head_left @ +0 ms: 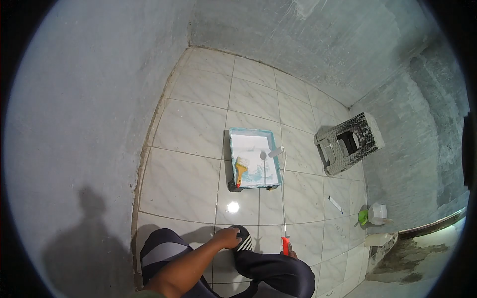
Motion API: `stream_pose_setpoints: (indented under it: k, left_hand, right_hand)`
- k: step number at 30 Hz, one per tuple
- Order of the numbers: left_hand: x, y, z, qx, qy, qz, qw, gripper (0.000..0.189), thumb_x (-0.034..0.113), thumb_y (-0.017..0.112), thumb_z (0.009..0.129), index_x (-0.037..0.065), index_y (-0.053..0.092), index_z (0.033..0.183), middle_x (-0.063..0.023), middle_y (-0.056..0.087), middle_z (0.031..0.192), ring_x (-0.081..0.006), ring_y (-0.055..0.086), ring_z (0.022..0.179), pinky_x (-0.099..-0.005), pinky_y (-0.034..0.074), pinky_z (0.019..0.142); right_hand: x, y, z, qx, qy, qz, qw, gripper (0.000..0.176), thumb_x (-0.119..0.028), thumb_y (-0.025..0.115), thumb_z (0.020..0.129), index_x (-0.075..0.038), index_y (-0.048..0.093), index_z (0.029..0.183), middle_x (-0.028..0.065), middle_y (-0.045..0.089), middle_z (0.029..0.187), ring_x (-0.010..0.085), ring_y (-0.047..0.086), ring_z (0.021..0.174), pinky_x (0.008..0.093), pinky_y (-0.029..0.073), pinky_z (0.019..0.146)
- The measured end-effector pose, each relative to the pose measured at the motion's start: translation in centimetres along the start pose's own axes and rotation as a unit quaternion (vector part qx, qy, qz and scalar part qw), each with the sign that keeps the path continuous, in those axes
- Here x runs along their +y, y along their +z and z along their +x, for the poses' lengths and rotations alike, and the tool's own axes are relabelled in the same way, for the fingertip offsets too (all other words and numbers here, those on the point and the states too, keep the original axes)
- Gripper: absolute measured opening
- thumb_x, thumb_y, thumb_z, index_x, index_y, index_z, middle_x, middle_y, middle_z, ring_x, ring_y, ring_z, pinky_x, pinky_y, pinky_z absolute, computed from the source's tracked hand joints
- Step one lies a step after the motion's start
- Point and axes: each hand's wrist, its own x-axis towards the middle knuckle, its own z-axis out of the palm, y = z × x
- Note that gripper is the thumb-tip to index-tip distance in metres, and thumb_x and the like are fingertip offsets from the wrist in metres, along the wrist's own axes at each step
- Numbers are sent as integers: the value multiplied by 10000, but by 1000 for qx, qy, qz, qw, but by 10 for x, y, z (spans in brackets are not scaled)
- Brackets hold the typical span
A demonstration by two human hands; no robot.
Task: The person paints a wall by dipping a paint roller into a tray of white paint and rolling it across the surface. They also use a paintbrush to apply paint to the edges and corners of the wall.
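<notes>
My right hand (pixel 292 254) is wrapped round the orange-red handle of a small paint roller (pixel 284 208). Its long thin wire frame reaches away from me, and the white roller sleeve (pixel 276 152) is at the right rim of the paint tray (pixel 273 136). White paint coats the tray's inside. A paintbrush (pixel 240 174) with a yellow handle lies in the tray's left side, bristles pointing away. My left hand (pixel 227 239) is closed beside the black sandal with white stripes (pixel 243 240); whether its curled fingers hold anything is hidden.
A speckled step stool (pixel 365 131) lies on its side at right. A white marker-like stick (pixel 335 204), a green item (pixel 363 216) and a white container (pixel 378 213) are near the right wall. Grey walls enclose the tiled floor (pixel 181 186). My bent legs fill the bottom.
</notes>
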Motion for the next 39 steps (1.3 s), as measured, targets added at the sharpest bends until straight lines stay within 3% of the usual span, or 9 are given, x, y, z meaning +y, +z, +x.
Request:
stream_pose_setpoints:
  k: [11,39]
  left_hand:
    - [3,-6,-1,-8,-2,-5,1000,543,408,607,909,23,586,1290,-206,643,1282,-362,605,1208,-454,478,1030]
    - [6,-3,0,-9,-8,8,1000,558,405,594,913,23,567,1318,-208,631,1305,-363,598,1218,-459,471,1036]
  right_hand:
    - [10,-14,-11,10,18,18,1000,577,-126,747,906,-24,522,1427,62,675,852,127,619,710,271,509,650]
    - [6,-28,-21,23,25,65,997,552,-142,745,917,-30,530,1413,40,638,795,105,566,660,254,482,618]
